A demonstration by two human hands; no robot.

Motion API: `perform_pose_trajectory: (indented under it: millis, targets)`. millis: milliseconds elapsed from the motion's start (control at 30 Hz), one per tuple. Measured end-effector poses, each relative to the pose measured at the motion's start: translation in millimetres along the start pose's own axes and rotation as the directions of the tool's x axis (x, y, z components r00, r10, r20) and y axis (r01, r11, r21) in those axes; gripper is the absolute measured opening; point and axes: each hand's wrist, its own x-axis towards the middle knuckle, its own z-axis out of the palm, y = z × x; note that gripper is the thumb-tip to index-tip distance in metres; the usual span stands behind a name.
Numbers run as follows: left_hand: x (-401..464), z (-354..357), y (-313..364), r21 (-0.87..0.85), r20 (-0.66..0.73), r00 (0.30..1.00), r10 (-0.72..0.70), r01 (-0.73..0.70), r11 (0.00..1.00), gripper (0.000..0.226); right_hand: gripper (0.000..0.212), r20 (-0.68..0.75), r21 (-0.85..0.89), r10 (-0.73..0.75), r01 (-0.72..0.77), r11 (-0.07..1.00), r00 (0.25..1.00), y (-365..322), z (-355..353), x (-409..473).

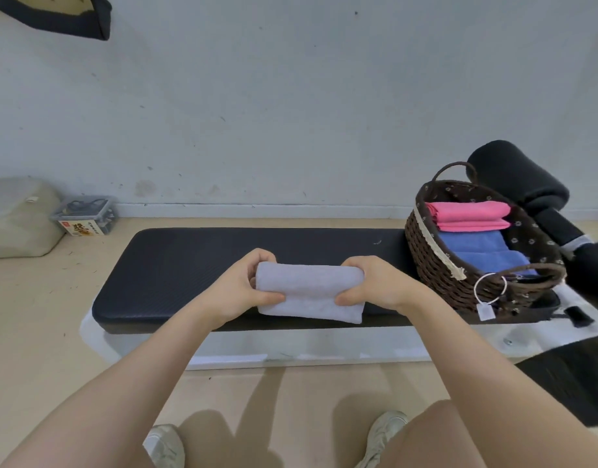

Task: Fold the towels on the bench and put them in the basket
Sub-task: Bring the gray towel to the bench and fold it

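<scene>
Left hand (pixel 238 287) and right hand (pixel 375 287) pinch the folded towel (pixel 309 292) by its ends; soft, light, likely to unfold; basket (pixel 436 261) right.

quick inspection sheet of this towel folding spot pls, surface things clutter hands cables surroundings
surface: black padded bench, basket on its right end
job's things: folded white towel held at both ends; wicker basket holding a pink towel and a blue towel
clutter: white tag hanging from the basket
hands: left hand and right hand both grip the white towel
cables: nothing seen
surroundings: plastic box and pale bag on the floor by the wall; black roll behind the basket
</scene>
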Motion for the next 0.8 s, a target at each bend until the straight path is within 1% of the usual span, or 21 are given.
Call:
perform_pose_trajectory:
  millis: [67, 133, 200, 267, 367, 433, 500, 533, 567, 633, 700, 733, 800]
  targets:
    - [4, 10, 15, 0.014, -0.005, 1.0, 0.023, -0.023, 1.0, 0.036, 0.034, -0.095, 0.084, -0.035, 0.043, 0.995, 0.995, 7, -13, -11]
    - [10, 22, 33, -0.012, -0.033, 0.998, 0.056, -0.057, 0.998, 0.038, 0.04, -0.176, 0.202, -0.077, 0.112, 0.973, 0.981, 16, -32, -22]
    - [16, 37, 52, -0.058, -0.088, 0.992, 0.089, -0.094, 0.994, 0.039, 0.037, -0.227, 0.275, -0.152, 0.213, 0.937, 0.962, 22, -53, -32]
    - [25, 54, 70, -0.116, -0.124, 0.985, 0.118, -0.133, 0.984, 0.038, 0.034, -0.302, 0.305, -0.2, 0.293, 0.906, 0.932, 26, -73, -41]
    - [44, 78, 94, -0.218, -0.134, 0.978, 0.159, -0.186, 0.958, 0.036, 0.038, -0.411, 0.353, -0.201, 0.359, 0.864, 0.889, 32, -102, -50]
    - [60, 93, 109, -0.317, -0.145, 0.976, 0.163, -0.202, 0.927, 0.037, 0.044, -0.454, 0.402, -0.176, 0.377, 0.834, 0.874, 37, -121, -54]
    - [75, 108, 121, -0.432, -0.138, 0.982, 0.131, -0.179, 0.884, 0.037, 0.045, -0.476, 0.506, -0.081, 0.349, 0.789, 0.875, 47, -141, -55]
    - [84, 116, 125, -0.434, -0.127, 0.985, 0.116, -0.161, 0.887, 0.039, 0.042, -0.479, 0.535, -0.014, 0.304, 0.788, 0.878, 53, -151, -56]
    - [92, 124, 129, -0.398, -0.1, 0.989, 0.108, -0.139, 0.907, 0.043, 0.04, -0.477, 0.535, 0.056, 0.239, 0.81, 0.877, 61, -161, -56]
    - [108, 140, 134, -0.308, 0.033, 0.993, 0.11, -0.094, 0.947, 0.05, 0.043, -0.472, 0.498, 0.174, 0.098, 0.861, 0.864, 79, -180, -53]
    - [124, 158, 135, -0.259, 0.211, 0.971, 0.113, -0.056, 0.964, 0.05, 0.051, -0.505, 0.476, 0.269, 0.005, 0.879, 0.82, 94, -198, -49]
    - [134, 168, 134, -0.235, 0.274, 0.955, 0.116, -0.05, 0.971, 0.048, 0.054, -0.527, 0.473, 0.307, -0.027, 0.881, 0.793, 101, -205, -45]
    - [154, 188, 132, -0.179, 0.32, 0.94, 0.114, -0.058, 0.982, 0.041, 0.055, -0.546, 0.464, 0.37, -0.096, 0.881, 0.752, 117, -219, -36]
